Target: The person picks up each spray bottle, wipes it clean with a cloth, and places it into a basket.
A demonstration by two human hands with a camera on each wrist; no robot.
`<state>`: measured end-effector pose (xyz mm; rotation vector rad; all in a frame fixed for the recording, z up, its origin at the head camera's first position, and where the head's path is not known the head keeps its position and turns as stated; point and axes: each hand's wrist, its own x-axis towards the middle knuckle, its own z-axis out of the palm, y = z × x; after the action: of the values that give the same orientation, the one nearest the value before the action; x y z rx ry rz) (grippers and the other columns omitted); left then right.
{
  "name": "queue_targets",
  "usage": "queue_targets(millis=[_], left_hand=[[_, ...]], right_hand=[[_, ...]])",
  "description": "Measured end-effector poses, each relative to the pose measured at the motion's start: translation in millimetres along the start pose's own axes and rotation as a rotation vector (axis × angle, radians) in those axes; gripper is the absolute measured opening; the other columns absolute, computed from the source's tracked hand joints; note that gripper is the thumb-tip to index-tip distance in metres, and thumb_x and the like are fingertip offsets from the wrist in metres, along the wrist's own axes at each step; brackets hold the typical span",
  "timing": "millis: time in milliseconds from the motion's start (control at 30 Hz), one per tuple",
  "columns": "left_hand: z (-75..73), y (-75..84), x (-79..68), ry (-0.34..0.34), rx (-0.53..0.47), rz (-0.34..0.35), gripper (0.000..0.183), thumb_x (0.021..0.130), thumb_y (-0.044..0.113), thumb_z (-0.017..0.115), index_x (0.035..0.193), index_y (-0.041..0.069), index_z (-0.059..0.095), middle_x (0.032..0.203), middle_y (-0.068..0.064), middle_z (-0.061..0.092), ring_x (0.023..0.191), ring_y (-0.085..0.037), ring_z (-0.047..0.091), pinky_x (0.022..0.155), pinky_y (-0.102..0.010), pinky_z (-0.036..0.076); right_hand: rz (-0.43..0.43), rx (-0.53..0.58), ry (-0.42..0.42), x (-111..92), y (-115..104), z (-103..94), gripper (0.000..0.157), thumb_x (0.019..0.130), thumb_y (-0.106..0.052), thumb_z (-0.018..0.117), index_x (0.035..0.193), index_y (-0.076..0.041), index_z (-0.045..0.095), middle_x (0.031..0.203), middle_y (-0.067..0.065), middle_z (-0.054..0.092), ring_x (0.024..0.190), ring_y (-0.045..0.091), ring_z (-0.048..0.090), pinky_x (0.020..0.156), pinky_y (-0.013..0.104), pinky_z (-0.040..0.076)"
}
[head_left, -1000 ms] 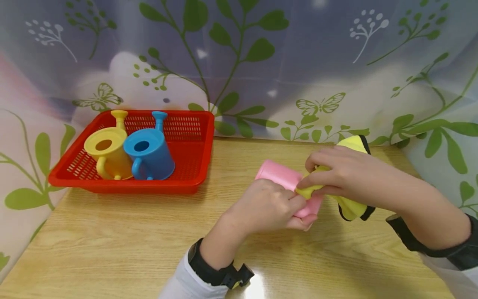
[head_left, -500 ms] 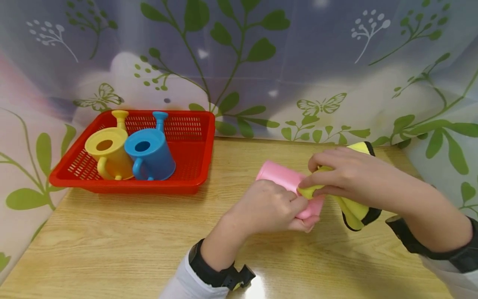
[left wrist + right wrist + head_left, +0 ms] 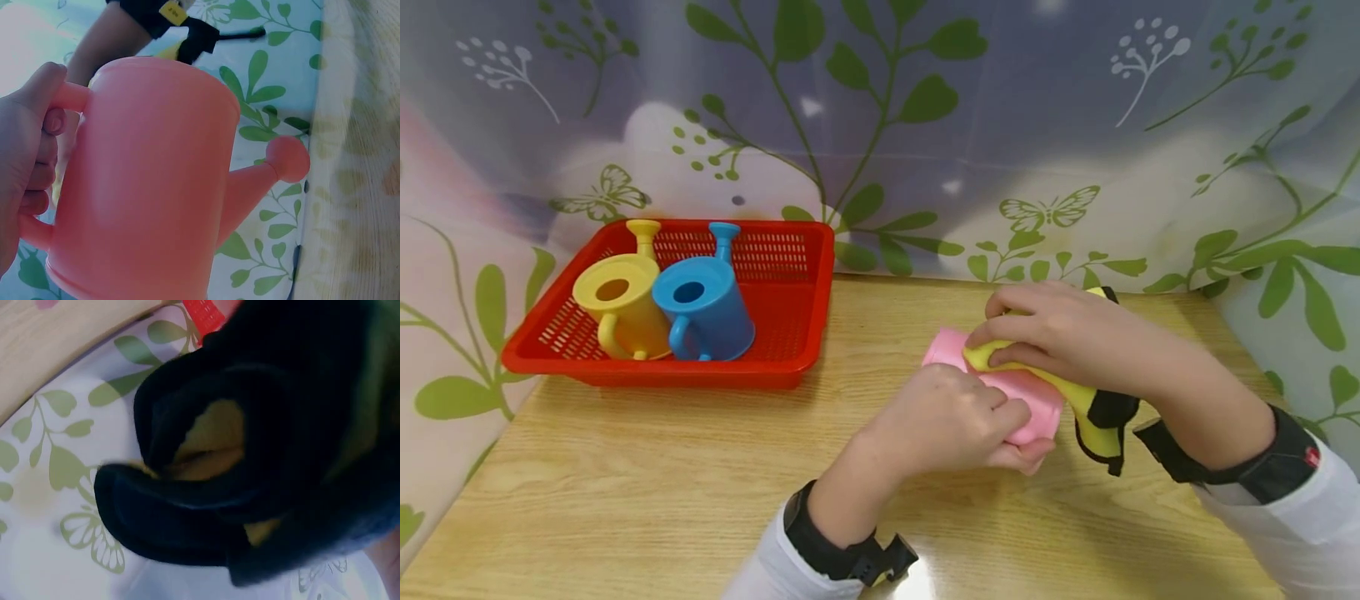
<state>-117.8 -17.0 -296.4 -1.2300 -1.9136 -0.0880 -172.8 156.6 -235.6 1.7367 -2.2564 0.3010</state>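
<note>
A pink watering can (image 3: pixel 150 175) is tipped on its side above the table, its round-headed spout pointing away in the left wrist view. My left hand (image 3: pixel 943 421) grips it by the handle, fingers curled through the loop. My right hand (image 3: pixel 1067 337) holds a bunched yellow cloth (image 3: pixel 1082 396) with black edging and presses it on the can's side. In the right wrist view the folded black edge of the cloth (image 3: pixel 187 531) fills much of the picture and hides the right fingers.
At the left of the wooden table (image 3: pixel 700 483) stands a red basket (image 3: pixel 775 371). In it sit a yellow watering can (image 3: pixel 632 308) and a blue watering can (image 3: pixel 715 308), side by side. A leaf-patterned curtain (image 3: pixel 895 167) hangs behind the table.
My right hand has slid the cloth leftward along the pink watering can, toward its far end. The cloth's loose end has swung down. My left hand and the can have shifted only slightly right.
</note>
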Motion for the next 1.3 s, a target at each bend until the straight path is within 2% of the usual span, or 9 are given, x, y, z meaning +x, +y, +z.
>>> queue_targets(millis=[133, 300, 500, 633, 800, 967, 1300], left_hand=[[-0.7, 1.8, 1.7, -0.009, -0.041, 0.016, 0.037, 0.087, 0.049, 0.046, 0.060, 0.024, 0.043, 0.049, 0.015, 0.033, 0.044, 0.001, 0.024, 0.041, -0.017, 0.015], [0.4, 4.8, 1.6, 0.028, -0.044, 0.032, 0.036, 0.086, 0.047, 0.047, 0.059, 0.024, 0.042, 0.048, 0.016, 0.034, 0.043, 0.001, 0.024, 0.041, -0.016, 0.017], [2.9, 8.1, 2.1, 0.087, -0.052, 0.042, 0.036, 0.085, 0.045, 0.047, 0.057, 0.024, 0.040, 0.047, 0.015, 0.032, 0.041, 0.001, 0.022, 0.040, -0.018, 0.015], [3.9, 8.3, 2.8, 0.096, -0.048, 0.045, 0.037, 0.085, 0.047, 0.049, 0.057, 0.024, 0.040, 0.047, 0.015, 0.031, 0.040, 0.001, 0.021, 0.040, -0.018, 0.016], [3.6, 7.0, 2.8, 0.070, -0.062, 0.049, 0.038, 0.086, 0.049, 0.050, 0.058, 0.024, 0.042, 0.047, 0.015, 0.033, 0.041, 0.001, 0.022, 0.041, -0.018, 0.015], [3.1, 6.0, 1.4, 0.067, -0.063, 0.028, 0.038, 0.086, 0.051, 0.051, 0.059, 0.024, 0.044, 0.048, 0.016, 0.036, 0.042, 0.002, 0.026, 0.040, -0.016, 0.020], [0.4, 1.2, 0.2, 0.056, -0.075, -0.011, 0.040, 0.085, 0.052, 0.052, 0.058, 0.024, 0.043, 0.047, 0.016, 0.033, 0.042, 0.002, 0.027, 0.039, -0.015, 0.020]], right_hand=[[0.024, 0.022, -0.038, 8, 3, 5.3, 0.021, 0.081, -0.018, 0.067, 0.100, -0.020, 0.062, 0.090, -0.006, 0.051, 0.075, 0.009, 0.046, 0.066, 0.028, 0.043], [0.096, 0.108, -0.133, 19, 5, 8.2, 0.015, 0.087, -0.023, 0.061, 0.102, -0.021, 0.061, 0.094, -0.008, 0.052, 0.082, 0.009, 0.049, 0.073, 0.030, 0.045], [0.168, 0.180, -0.219, 29, 8, 10.5, 0.018, 0.090, -0.025, 0.056, 0.108, -0.020, 0.059, 0.104, -0.006, 0.053, 0.093, 0.009, 0.050, 0.080, 0.032, 0.046], [0.204, 0.187, -0.250, 30, 9, 12.0, 0.021, 0.091, -0.027, 0.055, 0.110, -0.020, 0.058, 0.107, -0.005, 0.052, 0.097, 0.010, 0.049, 0.082, 0.033, 0.046], [0.214, 0.183, -0.254, 28, 10, 13.3, 0.022, 0.092, -0.027, 0.054, 0.112, -0.020, 0.057, 0.108, -0.005, 0.051, 0.096, 0.009, 0.049, 0.080, 0.033, 0.047], [0.227, 0.192, -0.248, 21, 13, 15.7, 0.022, 0.092, -0.030, 0.053, 0.112, -0.020, 0.057, 0.109, -0.006, 0.052, 0.098, 0.011, 0.048, 0.083, 0.035, 0.046], [0.203, 0.294, -0.146, -3, 20, 14.4, 0.021, 0.088, -0.021, 0.060, 0.108, -0.024, 0.059, 0.103, -0.009, 0.053, 0.091, 0.006, 0.048, 0.078, 0.031, 0.046]])
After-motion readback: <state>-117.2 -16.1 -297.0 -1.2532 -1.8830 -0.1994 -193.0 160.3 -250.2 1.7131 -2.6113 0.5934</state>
